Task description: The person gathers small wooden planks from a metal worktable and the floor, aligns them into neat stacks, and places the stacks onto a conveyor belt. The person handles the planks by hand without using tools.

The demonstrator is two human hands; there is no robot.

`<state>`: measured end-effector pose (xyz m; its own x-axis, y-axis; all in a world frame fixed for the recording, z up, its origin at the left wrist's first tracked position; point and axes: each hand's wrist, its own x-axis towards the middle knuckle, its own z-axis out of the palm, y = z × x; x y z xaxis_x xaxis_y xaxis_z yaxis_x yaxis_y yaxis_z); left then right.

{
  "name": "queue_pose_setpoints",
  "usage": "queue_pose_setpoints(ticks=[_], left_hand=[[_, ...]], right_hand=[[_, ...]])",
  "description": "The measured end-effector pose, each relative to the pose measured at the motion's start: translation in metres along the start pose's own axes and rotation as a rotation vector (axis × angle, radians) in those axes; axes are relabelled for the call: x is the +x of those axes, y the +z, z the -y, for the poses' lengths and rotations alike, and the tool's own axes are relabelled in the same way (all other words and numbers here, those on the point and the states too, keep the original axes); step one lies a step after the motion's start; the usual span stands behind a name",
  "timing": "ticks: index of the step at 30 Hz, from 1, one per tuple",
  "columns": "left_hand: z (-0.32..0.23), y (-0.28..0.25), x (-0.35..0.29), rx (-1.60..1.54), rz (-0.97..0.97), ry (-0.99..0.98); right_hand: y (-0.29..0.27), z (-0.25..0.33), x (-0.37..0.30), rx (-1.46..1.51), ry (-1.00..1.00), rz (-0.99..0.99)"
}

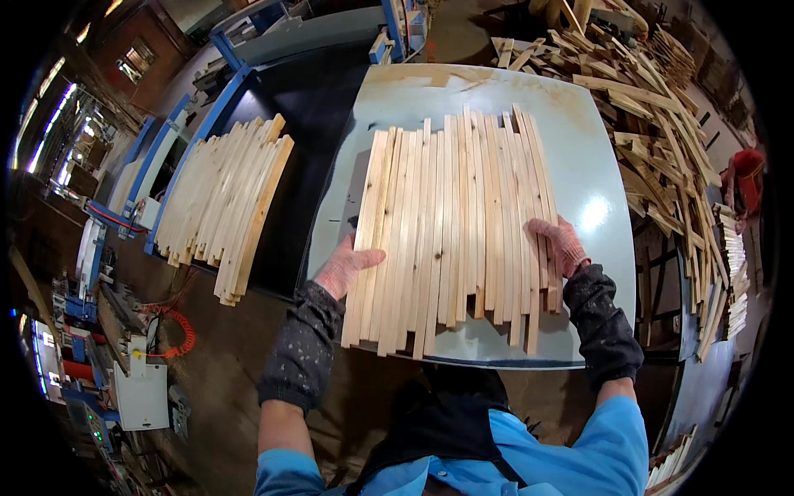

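Observation:
A row of pale wooden strips lies side by side on a light grey tabletop, with uneven ends. My left hand, in a pinkish knit glove, clasps the row's left edge, thumb on top of the outer strips. At the opposite edge, my right hand, gloved alike, grips the outer strips with its thumb on top. The fingers under or beside the edges are partly hidden. Dark speckled sleeve covers reach from both wrists up the forearms.
To the left, a second row of wooden strips rests on a black surface framed by blue machine parts. A big heap of scrap wood rises at the right. A coiled red hose hangs at lower left.

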<state>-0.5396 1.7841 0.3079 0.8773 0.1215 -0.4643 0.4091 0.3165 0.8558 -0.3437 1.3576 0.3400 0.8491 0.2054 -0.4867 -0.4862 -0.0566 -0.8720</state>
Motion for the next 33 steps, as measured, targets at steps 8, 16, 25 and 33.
queue_pose_setpoints(ticks=[8,16,25,33], left_hand=[[-0.035,-0.064,0.039,0.124,0.077,-0.011],[-0.02,-0.112,0.063,-0.086,0.166,0.031],[0.008,-0.152,0.042,-0.194,0.157,0.201],[0.006,-0.164,0.041,-0.136,0.161,0.214]], right_hand=[[0.055,0.024,0.021,-1.203,0.015,-0.374],[0.229,-0.028,-0.069,-1.231,-0.817,-0.452],[0.43,-0.089,-0.063,-1.775,-0.507,-0.348],[0.473,-0.083,-0.058,-1.909,-0.359,-0.327]])
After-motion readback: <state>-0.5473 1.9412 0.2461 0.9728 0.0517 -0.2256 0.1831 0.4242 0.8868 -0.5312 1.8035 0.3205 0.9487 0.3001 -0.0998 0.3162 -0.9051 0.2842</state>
